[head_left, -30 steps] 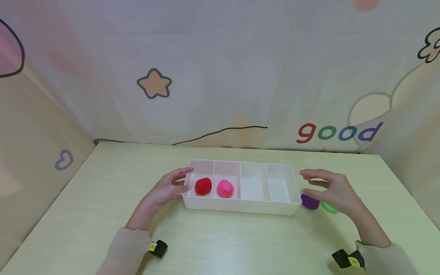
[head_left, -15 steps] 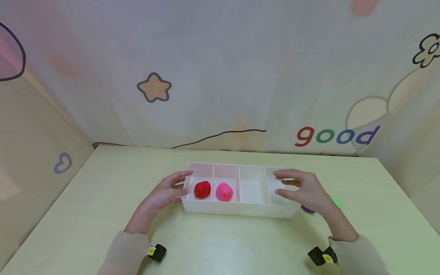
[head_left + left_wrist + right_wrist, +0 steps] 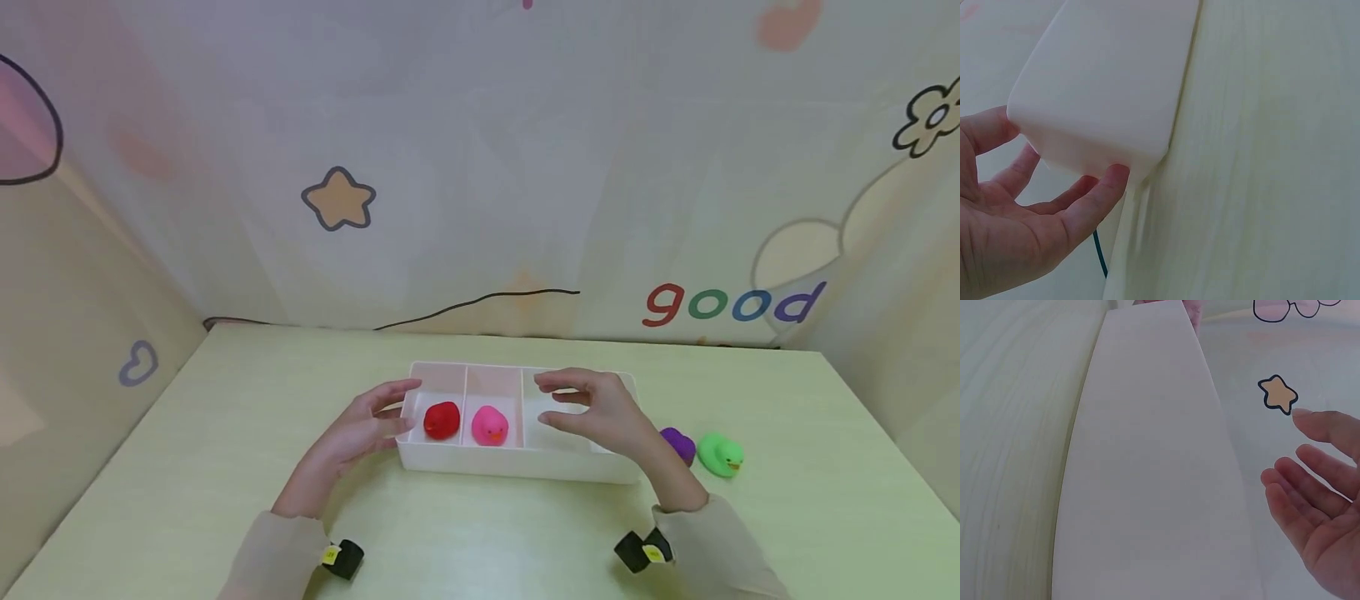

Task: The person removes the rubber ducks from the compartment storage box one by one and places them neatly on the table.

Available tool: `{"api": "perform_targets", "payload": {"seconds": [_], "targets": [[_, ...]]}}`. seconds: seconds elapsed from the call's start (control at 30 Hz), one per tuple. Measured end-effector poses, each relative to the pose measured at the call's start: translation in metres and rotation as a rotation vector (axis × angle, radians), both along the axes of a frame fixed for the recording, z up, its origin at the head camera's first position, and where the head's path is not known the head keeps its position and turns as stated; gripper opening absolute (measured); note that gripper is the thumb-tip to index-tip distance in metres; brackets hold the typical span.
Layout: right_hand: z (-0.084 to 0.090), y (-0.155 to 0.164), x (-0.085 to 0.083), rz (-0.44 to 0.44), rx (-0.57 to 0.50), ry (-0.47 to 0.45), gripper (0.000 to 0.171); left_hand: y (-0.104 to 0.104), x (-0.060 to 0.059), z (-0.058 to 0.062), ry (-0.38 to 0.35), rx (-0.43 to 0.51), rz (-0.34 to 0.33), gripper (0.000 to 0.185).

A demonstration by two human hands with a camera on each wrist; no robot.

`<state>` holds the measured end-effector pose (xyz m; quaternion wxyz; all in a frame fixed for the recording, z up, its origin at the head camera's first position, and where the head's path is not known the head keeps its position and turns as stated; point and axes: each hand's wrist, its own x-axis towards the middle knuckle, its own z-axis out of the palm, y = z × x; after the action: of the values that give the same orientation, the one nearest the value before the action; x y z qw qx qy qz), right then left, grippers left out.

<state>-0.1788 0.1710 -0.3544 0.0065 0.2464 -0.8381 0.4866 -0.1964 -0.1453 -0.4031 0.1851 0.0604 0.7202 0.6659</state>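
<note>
A white divided box (image 3: 517,465) stands on the table. In its leftmost compartment sits a rounded red toy (image 3: 442,421), and the compartment beside it holds a pink rubber duck (image 3: 490,426). My left hand (image 3: 360,429) grips the box's left end; the left wrist view has the thumb and fingers (image 3: 1107,194) spread round that end wall. Above the right half of the box is my right hand (image 3: 603,412), fingers loosely bent and nothing between them. It hides part of the right-hand compartments. In the right wrist view this hand is apart from the box wall.
Right of the box, a purple toy (image 3: 678,446) lies on the table (image 3: 480,542), partly behind my right forearm. A green rubber duck (image 3: 722,455) sits next to it. A printed cloth (image 3: 465,167) hangs along the table's back edge.
My right hand has moved left, from beside the box's right end to above its right half. The purple toy and green duck show more fully again. The left hand stays on the box.
</note>
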Motion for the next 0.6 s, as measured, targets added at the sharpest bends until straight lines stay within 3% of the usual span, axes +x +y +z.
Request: {"api": "perform_targets", "payload": {"seconds": [0.47, 0.6], "targets": [[-0.006, -0.044, -0.012, 0.079, -0.008, -0.063, 0.043, 0.0, 0.0, 0.003, -0.004, 0.025, -0.023, 0.053], [-0.009, -0.051, -0.015, 0.082, 0.015, -0.121, 0.043, 0.0, 0.001, 0.003, -0.015, 0.051, -0.022, 0.054]]}}
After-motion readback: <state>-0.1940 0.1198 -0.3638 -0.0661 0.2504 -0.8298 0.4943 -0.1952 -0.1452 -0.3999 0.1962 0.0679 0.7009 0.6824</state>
